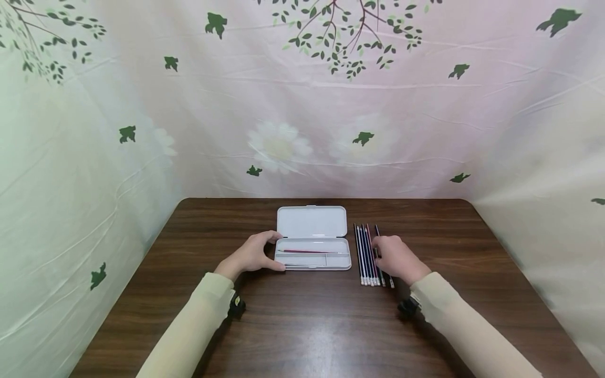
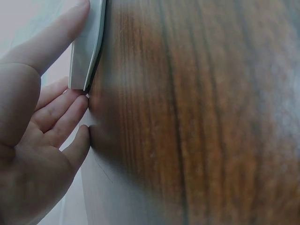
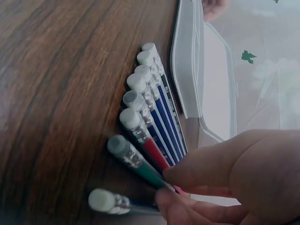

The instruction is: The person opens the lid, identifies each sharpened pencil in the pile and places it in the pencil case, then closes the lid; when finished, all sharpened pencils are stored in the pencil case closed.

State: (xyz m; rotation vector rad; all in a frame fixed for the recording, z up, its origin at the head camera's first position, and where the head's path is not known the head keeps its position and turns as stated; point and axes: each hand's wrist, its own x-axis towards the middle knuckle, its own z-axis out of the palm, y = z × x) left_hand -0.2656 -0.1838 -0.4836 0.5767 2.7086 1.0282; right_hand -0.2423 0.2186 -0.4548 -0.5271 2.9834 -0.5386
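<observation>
Head camera: nearest, the left sleeve (image 1: 189, 320) and the right sleeve (image 1: 472, 331), both pale, reach in from the bottom edge over a dark brown wood-grain table (image 1: 307, 336), with a small black device (image 1: 236, 305) at each wrist. Beyond them, the left hand (image 1: 253, 253) grips the left end of a white pencil case (image 1: 337, 261), thumb at the near edge and fingers towards the hinge; the left wrist view shows the fingers bent round the end of the case, low by the tabletop. The right hand (image 1: 398, 258) is over the pencils, and in the right wrist view its thumb and forefinger pinch a green pencil (image 3: 146, 170). Eight pencils lie there in all, eraser ends towards the person: a close row (image 1: 365, 260) just right of the case, mostly blue, with a red pencil (image 3: 156, 154) on its outer side, then the green one, then a dark pencil (image 3: 123, 205) set slightly apart. Inside the case, a second red pencil (image 1: 307, 251) lies in the long far compartment; something slim (image 1: 302, 264), too small to make out, lies in the left near one. Behind, the lid (image 1: 312, 221) is laid back flat. Farthest, a pale cloth (image 1: 302, 105) hangs round the table, printed with green birds (image 1: 363, 138), white daisies (image 1: 279, 147) and leafy branches (image 1: 363, 23)
</observation>
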